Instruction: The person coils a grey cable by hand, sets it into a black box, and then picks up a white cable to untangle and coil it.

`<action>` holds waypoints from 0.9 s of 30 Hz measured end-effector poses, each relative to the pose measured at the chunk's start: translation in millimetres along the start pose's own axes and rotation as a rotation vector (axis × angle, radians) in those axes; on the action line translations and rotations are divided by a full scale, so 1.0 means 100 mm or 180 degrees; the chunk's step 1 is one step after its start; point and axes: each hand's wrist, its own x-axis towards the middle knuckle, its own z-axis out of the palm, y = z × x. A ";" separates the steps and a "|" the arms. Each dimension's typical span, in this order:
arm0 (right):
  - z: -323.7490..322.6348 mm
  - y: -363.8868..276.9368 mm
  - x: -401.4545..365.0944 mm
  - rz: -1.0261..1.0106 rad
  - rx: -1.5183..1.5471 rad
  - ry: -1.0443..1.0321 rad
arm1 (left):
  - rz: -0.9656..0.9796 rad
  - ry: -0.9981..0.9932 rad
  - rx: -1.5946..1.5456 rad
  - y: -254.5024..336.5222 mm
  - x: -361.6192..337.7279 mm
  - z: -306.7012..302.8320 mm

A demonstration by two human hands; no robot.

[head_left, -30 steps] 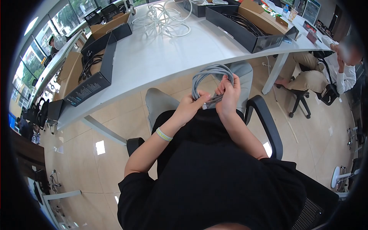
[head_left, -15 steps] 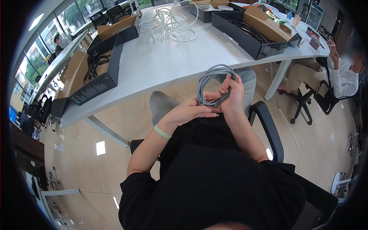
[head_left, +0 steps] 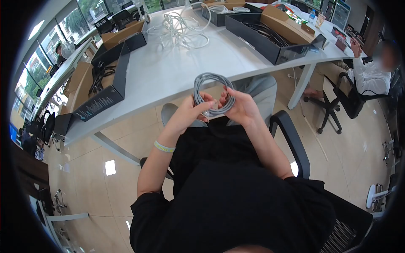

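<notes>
A grey cable (head_left: 212,76), wound into a round coil, is held between both hands just in front of the table's near edge. My left hand (head_left: 190,110) is closed on the coil's lower left side, with the thumb lying across the strands. On the opposite side, my right hand (head_left: 241,105) has its fingers curled round the coil's right edge. A pale cable end shows at the bottom of the coil near the left fingertips. Some right fingertips are hidden behind the strands.
On the white table (head_left: 168,69) lies a loose tangle of white cable (head_left: 179,29). A dark box of black cables (head_left: 101,78) stands left, another box (head_left: 276,40) right, and a box with white cable (head_left: 230,10) behind. A person in white (head_left: 371,71) sits at right.
Both hands and the coil have shifted left in view. The left hand has moved from under the coil to its left side, thumb now on top. The seated person's raised hand has moved left.
</notes>
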 end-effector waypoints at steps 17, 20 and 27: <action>-0.34 0.20 1.10 -0.0677 0.0790 0.0943 | 0.0599 -0.0156 -0.1271 0.27 -0.16 -0.20; -0.32 0.25 1.25 -0.0763 0.0775 0.0042 | 0.0694 -0.0255 -0.1270 0.35 -0.22 -0.22; -0.21 0.40 1.40 -0.0147 0.0274 -0.0935 | 0.0814 -0.0092 -0.0902 0.46 -0.34 -0.30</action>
